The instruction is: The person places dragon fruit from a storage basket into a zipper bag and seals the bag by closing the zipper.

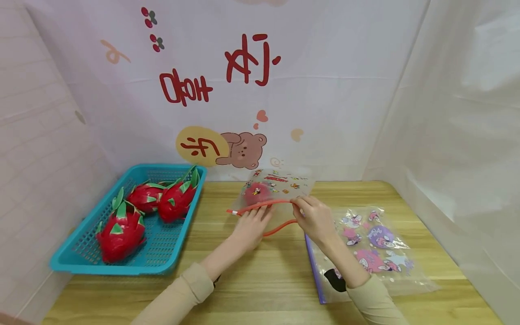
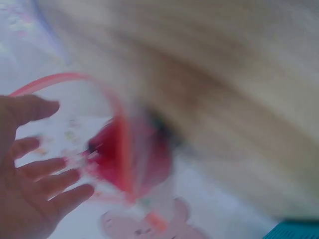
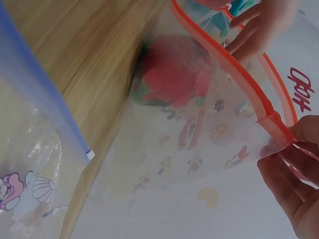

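Observation:
A clear zip bag [image 1: 298, 178] with a red zip edge [image 3: 234, 62] stands with its mouth parted towards me. Inside it lies a red dragon fruit [image 3: 172, 77], seen through the printed plastic. My right hand [image 1: 316, 219] pinches the right end of the zip edge between thumb and fingers. At the bag's mouth is my left hand [image 1: 251, 225], its fingertips overlapping the upper red strip in the head view. The left wrist view shows those fingers [image 2: 42, 172] spread, with nothing gripped, though that view is blurred.
On the left, a blue basket [image 1: 162, 270] holds several dragon fruits [image 1: 121, 234]. A second clear bag with a purple zip edge [image 1: 312, 266] lies flat on the wooden table [image 1: 260, 289] under my right forearm. A printed white sheet [image 1: 325, 90] hangs behind the table.

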Tool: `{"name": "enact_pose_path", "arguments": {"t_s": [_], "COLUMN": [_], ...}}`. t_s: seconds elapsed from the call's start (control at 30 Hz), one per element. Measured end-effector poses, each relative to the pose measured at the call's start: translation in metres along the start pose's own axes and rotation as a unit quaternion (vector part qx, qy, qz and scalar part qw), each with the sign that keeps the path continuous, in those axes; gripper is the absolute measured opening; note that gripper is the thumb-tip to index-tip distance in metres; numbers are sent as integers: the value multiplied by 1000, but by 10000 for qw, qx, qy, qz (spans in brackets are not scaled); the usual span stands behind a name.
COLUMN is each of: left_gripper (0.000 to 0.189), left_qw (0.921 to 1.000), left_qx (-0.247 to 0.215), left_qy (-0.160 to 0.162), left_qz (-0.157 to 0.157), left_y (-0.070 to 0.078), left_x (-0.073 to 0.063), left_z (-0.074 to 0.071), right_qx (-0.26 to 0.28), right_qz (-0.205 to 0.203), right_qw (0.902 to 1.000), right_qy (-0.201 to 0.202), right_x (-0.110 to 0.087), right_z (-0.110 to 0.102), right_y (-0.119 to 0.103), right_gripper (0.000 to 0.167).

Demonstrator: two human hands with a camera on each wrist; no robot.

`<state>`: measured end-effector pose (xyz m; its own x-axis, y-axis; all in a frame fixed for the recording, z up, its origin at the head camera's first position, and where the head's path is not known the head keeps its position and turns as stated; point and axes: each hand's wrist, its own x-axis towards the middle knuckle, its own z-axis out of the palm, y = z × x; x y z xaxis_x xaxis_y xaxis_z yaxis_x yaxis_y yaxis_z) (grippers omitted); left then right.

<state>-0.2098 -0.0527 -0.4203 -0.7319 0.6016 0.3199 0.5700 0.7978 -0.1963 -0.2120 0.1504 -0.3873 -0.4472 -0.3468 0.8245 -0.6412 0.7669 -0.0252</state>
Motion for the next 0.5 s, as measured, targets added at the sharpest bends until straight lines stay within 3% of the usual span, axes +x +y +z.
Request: {"name": "enact_pose_path", "arguments": {"t_s": [0.13, 0.23, 0.4, 0.5], "left_gripper": [62, 56, 52, 55], "left_qw": [9955, 9877, 9780, 9810], "left_qx": [-796, -1333, -1534, -885], "left_qy": [-449, -801, -1244, -1311], "left_qz": [243, 180, -671, -1125], "left_y": [-8, -22, -69, -107], "left_x": [-10, -15, -20, -26], "left_z": [-40, -70, -102, -99], "right_qx": [29, 7, -28, -37], "right_qz": [42, 37, -10, 20], "right_qw": [10000, 10000, 10000, 10000], "right_qy": [17, 42, 33, -2], "right_x": [-1, -1, -1, -1], "right_z": [-1, -1, -1, -1], "right_y": [1, 2, 2, 2], "right_gripper": [15, 15, 13, 13]}}
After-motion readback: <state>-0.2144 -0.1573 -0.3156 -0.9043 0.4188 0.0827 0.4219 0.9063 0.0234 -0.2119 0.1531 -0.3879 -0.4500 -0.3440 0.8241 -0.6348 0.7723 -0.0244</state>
